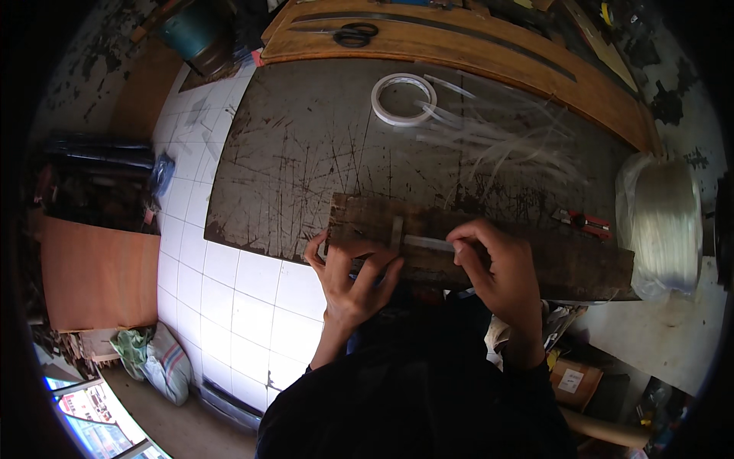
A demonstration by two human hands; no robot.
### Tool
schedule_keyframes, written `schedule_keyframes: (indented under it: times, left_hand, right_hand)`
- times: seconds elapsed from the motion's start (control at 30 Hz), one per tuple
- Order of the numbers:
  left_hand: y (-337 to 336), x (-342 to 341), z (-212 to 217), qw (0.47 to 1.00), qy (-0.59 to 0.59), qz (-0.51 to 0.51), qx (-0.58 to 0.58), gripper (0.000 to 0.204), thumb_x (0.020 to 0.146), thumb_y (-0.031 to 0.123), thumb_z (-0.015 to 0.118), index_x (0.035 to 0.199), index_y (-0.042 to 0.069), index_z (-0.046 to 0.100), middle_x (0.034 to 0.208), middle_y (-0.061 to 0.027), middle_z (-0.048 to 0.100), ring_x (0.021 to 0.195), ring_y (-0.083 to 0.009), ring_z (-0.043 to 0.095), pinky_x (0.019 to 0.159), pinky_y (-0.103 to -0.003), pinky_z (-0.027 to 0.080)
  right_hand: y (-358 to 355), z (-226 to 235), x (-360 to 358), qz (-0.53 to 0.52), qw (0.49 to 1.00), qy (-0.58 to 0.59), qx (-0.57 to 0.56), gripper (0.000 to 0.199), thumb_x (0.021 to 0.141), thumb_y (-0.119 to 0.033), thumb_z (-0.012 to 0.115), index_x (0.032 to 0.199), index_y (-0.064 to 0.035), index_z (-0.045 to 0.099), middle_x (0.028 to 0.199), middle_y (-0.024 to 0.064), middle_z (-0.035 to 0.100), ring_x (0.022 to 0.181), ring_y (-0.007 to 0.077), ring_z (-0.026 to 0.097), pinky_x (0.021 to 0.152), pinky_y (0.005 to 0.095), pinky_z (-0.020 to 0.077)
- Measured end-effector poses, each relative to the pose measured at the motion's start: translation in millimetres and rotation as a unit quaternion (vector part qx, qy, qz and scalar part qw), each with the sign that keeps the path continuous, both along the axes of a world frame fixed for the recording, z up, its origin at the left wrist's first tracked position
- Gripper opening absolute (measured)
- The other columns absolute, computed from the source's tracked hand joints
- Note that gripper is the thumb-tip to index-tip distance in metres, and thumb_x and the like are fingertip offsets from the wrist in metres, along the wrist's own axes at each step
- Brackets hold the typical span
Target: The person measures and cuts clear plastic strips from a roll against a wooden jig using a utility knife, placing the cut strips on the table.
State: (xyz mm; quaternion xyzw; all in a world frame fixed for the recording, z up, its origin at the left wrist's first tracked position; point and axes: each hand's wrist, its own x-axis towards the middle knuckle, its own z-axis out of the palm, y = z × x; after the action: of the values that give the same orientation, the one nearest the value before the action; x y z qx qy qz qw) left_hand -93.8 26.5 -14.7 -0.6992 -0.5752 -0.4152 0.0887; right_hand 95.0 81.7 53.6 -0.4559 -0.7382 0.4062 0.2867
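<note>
A dark wooden board (566, 260) lies along the near edge of the worktable, with a small flat upright piece (397, 232), perhaps metal, standing on it. My left hand (352, 279) is bent over the board's left end, gripping it; some of its fingertips come close to the upright piece. Between thumb and fingers, my right hand (497, 264) pinches the right end of a narrow translucent plastic strip (428, 243). The strip lies flat along the board, its left end at the upright piece. My left fingertips are partly hidden.
On the scratched dark tabletop (298, 145) are a white tape roll (378, 115), loose clear strips (520, 141) and a red cutter (585, 222). A big spool of clear strip (667, 226) stands right. Black scissors (355, 34) and a long metal ruler (474, 37) lie on the far wooden ledge.
</note>
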Motion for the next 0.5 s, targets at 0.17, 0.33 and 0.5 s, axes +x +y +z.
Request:
schedule_keyframes:
  times: [0.17, 0.33, 0.5]
  left_hand:
    - [0.0, -2.2, -1.2, 1.0, 0.004, -0.005, 0.003, 0.025, 0.06, 0.014, 0.078, 0.079, 0.016, 0.063, 0.086, 0.0018, 0.052, 0.084, -0.0156, 0.054, 0.095, -0.046, 0.028]
    - [-2.7, 0.2, -0.6, 1.0, 0.013, 0.009, -0.015, 0.023, 0.065, 0.019, 0.076, 0.085, 0.019, 0.065, 0.097, 0.0006, 0.054, 0.091, -0.0152, 0.053, 0.098, -0.048, 0.026]
    - [-3.7, 4.3, 8.4, 0.994, 0.09, 0.034, -0.053, 0.027, 0.066, 0.023, 0.075, 0.092, 0.021, 0.067, 0.108, 0.003, 0.053, 0.099, -0.0148, 0.052, 0.104, -0.056, 0.019]
  right_hand:
    - [1.5, 0.4, -2.0, 0.0, 1.0, -0.009, -0.015, 0.007, 0.085, -0.006, 0.055, 0.091, -0.0028, 0.055, 0.071, 0.0111, 0.06, 0.062, 0.0202, 0.062, 0.055, 0.0287, 0.044]
    - [3.4, -1.8, -2.4, 0.012, 1.0, -0.01, 0.007, 0.006, 0.086, -0.006, 0.055, 0.091, -0.0032, 0.055, 0.073, 0.0108, 0.061, 0.061, 0.0195, 0.062, 0.054, 0.0287, 0.0434]
    - [3.4, -3.2, -0.7, 0.013, 1.0, -0.01, 0.004, 0.007, 0.086, -0.007, 0.055, 0.092, -0.0031, 0.054, 0.07, 0.0103, 0.061, 0.061, 0.0192, 0.062, 0.054, 0.029, 0.0437]
